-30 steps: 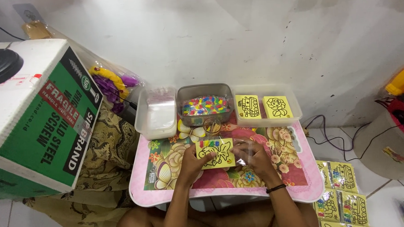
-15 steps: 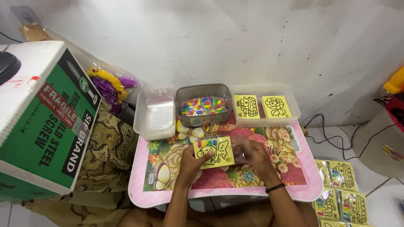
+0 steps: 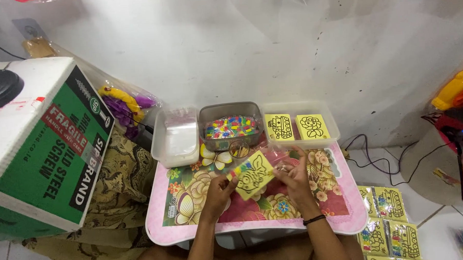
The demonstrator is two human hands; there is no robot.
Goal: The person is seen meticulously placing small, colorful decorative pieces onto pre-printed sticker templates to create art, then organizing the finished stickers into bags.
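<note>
Both hands worked together: our left hand (image 3: 219, 189) pinched the tilted yellow picture card (image 3: 252, 175) above the pink floral table (image 3: 193, 223) while our right hand (image 3: 294, 176) gripped a clear bag (image 3: 279, 156), so bagging seemed unfinished, with finished packets (image 3: 391, 222) stacked on the floor.

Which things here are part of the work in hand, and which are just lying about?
In use: yellow picture card, held by left hand and right hand; bead tub; card tray.
Lying about: cardboard box; packed cards on floor; cables.
</note>
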